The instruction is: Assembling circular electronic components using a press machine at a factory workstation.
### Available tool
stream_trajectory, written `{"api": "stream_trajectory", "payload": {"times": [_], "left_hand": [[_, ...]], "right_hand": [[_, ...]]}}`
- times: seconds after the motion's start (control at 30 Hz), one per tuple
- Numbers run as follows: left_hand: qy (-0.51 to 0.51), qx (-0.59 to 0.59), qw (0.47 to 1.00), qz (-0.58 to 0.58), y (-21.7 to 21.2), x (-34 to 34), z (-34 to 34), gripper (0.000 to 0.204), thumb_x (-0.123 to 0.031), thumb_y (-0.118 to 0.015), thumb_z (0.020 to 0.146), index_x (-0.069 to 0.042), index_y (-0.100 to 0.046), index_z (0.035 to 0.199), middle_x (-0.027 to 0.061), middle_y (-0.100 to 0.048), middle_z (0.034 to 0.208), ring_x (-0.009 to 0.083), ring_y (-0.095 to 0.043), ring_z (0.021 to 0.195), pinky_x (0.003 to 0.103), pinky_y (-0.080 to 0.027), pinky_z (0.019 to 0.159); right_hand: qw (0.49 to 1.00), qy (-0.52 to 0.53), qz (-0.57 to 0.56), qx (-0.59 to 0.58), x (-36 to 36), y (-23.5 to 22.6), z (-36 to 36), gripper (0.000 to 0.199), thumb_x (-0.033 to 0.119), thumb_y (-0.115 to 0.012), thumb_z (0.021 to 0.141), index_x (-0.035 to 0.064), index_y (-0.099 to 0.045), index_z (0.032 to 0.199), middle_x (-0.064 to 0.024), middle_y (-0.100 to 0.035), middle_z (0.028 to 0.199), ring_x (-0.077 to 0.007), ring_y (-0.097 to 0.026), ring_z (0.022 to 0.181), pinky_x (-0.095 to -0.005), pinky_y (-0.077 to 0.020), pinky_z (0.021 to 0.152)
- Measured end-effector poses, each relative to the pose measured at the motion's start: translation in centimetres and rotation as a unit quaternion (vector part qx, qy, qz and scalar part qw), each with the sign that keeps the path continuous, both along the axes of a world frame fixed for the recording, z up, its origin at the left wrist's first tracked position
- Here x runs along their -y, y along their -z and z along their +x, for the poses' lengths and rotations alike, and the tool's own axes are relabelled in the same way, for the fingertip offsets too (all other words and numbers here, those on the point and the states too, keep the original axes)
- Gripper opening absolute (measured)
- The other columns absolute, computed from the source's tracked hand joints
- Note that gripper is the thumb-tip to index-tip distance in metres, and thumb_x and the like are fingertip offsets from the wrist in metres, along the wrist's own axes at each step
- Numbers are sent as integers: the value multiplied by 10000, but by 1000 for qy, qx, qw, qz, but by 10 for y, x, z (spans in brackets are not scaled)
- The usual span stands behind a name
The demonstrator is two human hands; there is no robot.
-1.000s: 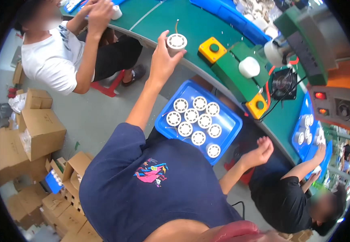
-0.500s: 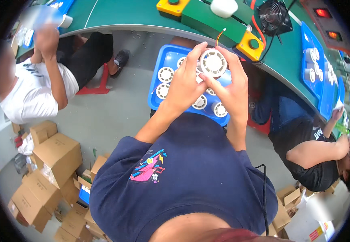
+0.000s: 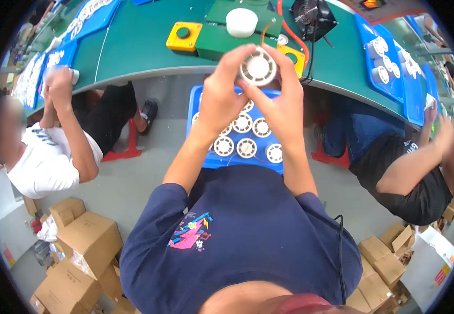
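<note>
Both of my hands hold one round white fan-like part point(image 3: 258, 67) with an orange wire, raised in front of the green bench edge. My left hand point(image 3: 222, 94) grips its left side; my right hand point(image 3: 284, 102) grips its right side and underside. Below my hands, on my lap, rests a blue tray point(image 3: 201, 157) with several similar round white parts point(image 3: 246, 148).
On the green bench point(image 3: 133, 47) stand a yellow button box point(image 3: 184, 35), a green fixture with a white round cap point(image 3: 241, 22) and a black fan point(image 3: 313, 15). Blue trays point(image 3: 381, 57) lie right. Seated workers flank me. Cardboard boxes point(image 3: 88, 238) are stacked on the floor.
My left hand brought the white part back from the bench and my right hand joined it; both now grip it higher, near the bench edge. The view has shifted right.
</note>
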State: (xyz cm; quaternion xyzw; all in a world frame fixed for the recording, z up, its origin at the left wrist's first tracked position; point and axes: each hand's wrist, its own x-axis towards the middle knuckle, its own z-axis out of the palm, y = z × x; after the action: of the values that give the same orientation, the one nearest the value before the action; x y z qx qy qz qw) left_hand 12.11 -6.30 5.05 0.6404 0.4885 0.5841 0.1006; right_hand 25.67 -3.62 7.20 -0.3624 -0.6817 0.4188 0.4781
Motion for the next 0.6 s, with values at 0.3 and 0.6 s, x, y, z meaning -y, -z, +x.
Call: {"api": "stream_trajectory", "payload": {"times": [0.3,0.6], "left_hand": [[-90,17,995,-50,1,-87,-44,573,-29,-799,854,-38,-533,1362,134,-631,1295,234,-638,1178,352,-504,1006],[-26,17,999,-25,13,-89,-63,558,-66,-721,893,-7,-488,1396,129,-570,1358,235,-555,1266,353,-427,1086]], "right_hand": [[991,3,129,-36,-97,10,-55,611,223,-816,809,64,-565,1344,-153,-612,1288,-367,-617,1202,-422,-523,972],[980,72,181,48,-99,3,-59,614,332,-825,764,13,-604,1240,-192,-610,1179,-403,-610,1111,-480,-492,967]]}}
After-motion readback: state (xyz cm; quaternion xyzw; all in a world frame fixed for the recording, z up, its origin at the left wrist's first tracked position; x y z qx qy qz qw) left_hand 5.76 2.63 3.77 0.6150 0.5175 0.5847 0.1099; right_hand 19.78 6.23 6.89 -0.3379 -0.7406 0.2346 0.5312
